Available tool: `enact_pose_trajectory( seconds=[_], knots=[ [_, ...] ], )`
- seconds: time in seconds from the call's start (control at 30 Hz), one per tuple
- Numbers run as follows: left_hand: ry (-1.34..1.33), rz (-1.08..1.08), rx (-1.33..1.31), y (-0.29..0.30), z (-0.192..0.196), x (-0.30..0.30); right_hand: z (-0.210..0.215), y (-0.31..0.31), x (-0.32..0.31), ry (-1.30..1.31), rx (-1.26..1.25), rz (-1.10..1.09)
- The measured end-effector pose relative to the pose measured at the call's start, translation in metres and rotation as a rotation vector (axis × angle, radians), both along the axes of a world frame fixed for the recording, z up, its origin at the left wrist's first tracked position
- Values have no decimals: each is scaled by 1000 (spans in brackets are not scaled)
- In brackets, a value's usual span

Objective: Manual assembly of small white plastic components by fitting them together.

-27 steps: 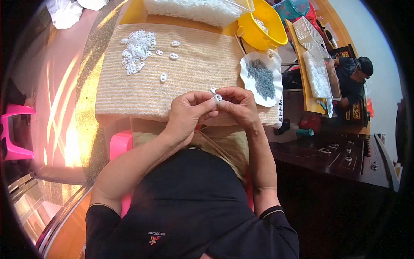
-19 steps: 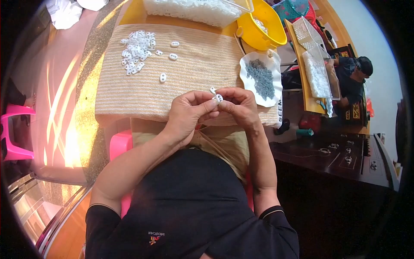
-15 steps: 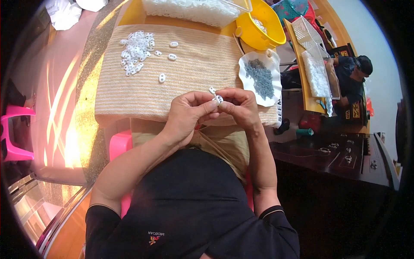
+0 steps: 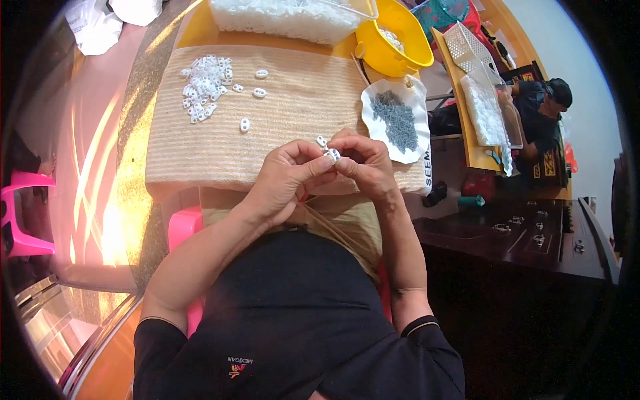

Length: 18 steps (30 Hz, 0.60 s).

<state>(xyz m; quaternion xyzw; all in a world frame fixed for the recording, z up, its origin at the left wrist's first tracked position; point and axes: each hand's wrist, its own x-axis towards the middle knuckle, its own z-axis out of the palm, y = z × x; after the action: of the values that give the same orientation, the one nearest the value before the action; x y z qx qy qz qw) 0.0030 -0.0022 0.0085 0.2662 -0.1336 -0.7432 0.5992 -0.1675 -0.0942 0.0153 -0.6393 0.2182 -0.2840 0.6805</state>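
Note:
My left hand (image 4: 288, 175) and my right hand (image 4: 368, 165) meet over the near edge of a striped cloth. Their thumbs and fingertips are pinched together on a small white oval two-hole piece (image 4: 333, 155). Just beyond the fingertips shows another small white piece (image 4: 321, 141); whether it is held or lies on the cloth I cannot tell. A heap of similar white pieces (image 4: 205, 85) lies at the far left. Single ones lie nearer the middle, among them a white oval piece (image 4: 245, 125). The fingers partly hide what they grip.
Right of my hands stands a wavy-rimmed white dish (image 4: 421, 110) of small grey bits (image 4: 399, 123). Behind it is a yellow basin (image 4: 427, 48). A clear bin (image 4: 365, 8) of white pieces stands at the back. Another person (image 4: 543, 110) sits at the right by a similar bin.
The whole view has shifted slightly, so the table things appear a little further left. My hands keep their pinch, and the white piece between them has turned slightly.

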Motion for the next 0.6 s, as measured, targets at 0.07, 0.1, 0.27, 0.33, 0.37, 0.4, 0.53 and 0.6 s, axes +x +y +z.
enact_pose_trajectory(
  seconds=[0.07,0.1,0.27,0.33,0.37,0.4,0.53,0.6],
  knots=[
    [29,-41,-51,-1,0,1,-1,1,2,-56,-13,-8],
    [29,-40,-51,0,-1,1,-1,2,3,-56,-13,-8],
    [24,-47,-96,0,-1,3,6,6,5,-36,-57,16],
    [34,-50,-99,1,4,4,8,8,6,-45,-60,19],
    [44,-53,-103,1,5,4,9,8,7,-54,-63,22],
    [44,-52,-103,2,4,4,10,9,7,-54,-63,23],
    [-5,-19,-112,3,3,3,10,12,10,-56,-126,17],
    [-29,-1,-111,4,4,1,9,12,9,-61,-155,11]
  ],
)
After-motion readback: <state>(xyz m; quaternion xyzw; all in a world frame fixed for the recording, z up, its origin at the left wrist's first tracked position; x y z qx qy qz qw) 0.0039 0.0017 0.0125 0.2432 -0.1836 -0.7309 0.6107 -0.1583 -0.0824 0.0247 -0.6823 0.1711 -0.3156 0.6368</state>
